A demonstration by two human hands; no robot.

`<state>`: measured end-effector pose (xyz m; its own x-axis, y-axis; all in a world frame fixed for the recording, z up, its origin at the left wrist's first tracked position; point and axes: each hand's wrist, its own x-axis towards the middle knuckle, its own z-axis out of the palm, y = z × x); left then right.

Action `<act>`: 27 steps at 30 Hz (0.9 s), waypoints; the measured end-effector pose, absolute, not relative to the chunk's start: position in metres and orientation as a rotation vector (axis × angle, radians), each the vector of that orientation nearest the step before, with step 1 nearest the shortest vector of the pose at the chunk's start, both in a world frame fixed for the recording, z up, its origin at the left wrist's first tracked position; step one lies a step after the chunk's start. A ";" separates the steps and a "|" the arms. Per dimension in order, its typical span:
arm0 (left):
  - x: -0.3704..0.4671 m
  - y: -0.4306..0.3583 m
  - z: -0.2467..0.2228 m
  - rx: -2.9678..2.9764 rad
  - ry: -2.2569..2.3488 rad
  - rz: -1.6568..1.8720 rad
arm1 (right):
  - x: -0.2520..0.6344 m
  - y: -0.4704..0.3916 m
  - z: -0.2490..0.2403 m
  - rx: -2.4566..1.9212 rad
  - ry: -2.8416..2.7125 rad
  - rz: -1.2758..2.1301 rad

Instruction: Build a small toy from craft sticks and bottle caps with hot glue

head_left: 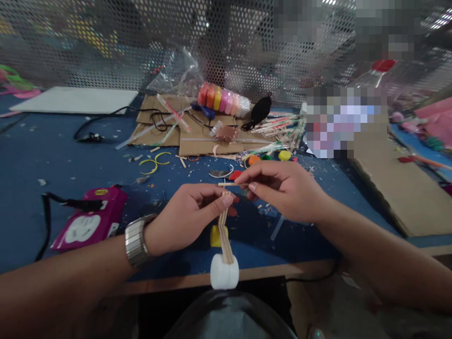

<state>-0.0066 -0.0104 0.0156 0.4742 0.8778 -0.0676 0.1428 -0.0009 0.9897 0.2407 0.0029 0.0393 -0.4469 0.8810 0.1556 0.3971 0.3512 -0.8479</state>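
Between thumb and fingers, my left hand (pixel 192 212) pinches the upper end of a jointed piece made of thin wooden sticks (pixel 227 242). Its lower end meets a round white tub (pixel 224 272) near the table's front edge. A yellow block (pixel 215 236) sits just behind the sticks. My right hand (pixel 282 190) is closed on a single short wooden stick (pixel 231 184), held level above the bundle, its tip close to my left fingers. Whether that stick touches the bundle I cannot tell.
At left lies a magenta power box (pixel 92 216) with a black cable. Behind my hands are cardboard pieces (pixel 197 148), wrapped coloured clay (pixel 224 99) and many straws (pixel 282 129). Cardboard (pixel 406 188) covers the right side. A perforated metal screen (pixel 123 47) rises at the back.
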 end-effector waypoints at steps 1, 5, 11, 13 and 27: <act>-0.006 -0.011 0.015 1.473 0.947 0.743 | 0.243 0.005 0.039 -1.128 -2.013 0.936; -0.006 -0.013 0.015 1.483 0.940 0.759 | 0.252 0.014 0.038 -1.197 -2.168 0.675; -0.007 -0.014 0.014 1.561 0.923 0.826 | 0.253 0.017 0.029 -1.147 -2.434 0.578; -0.007 -0.014 0.015 1.586 0.926 0.847 | 0.253 0.017 0.028 -1.152 -2.482 0.571; -0.009 -0.013 0.020 1.648 0.962 0.891 | 0.260 0.029 0.021 -1.208 -2.697 0.234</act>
